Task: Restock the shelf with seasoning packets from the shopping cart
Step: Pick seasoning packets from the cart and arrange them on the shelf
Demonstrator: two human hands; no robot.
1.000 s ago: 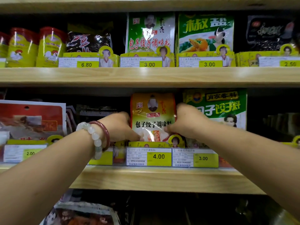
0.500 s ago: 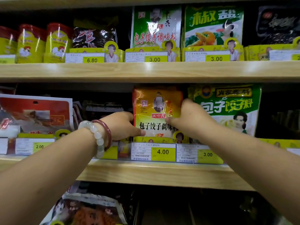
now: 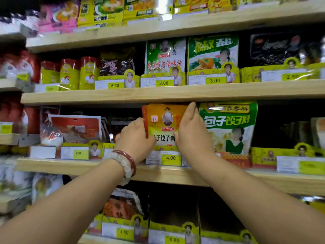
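Observation:
Orange-yellow seasoning packets stand upright in a stack on the middle wooden shelf, above the 4.00 price tag. My left hand grips the stack's left edge, thumb on the front. My right hand grips the right edge, its index finger stretched up along the side to the shelf above. The lower part of the packets is hidden behind both hands. The shopping cart is out of view.
A green dumpling-seasoning packet stands just right of my right hand. Red-and-white packets stand to the left. The upper shelf hangs close over the stack, with green packets and yellow tins on it.
My hands slid up the sides of the orange packets, the right index finger now reaching the top edge. The camera tilted up, showing a higher shelf.

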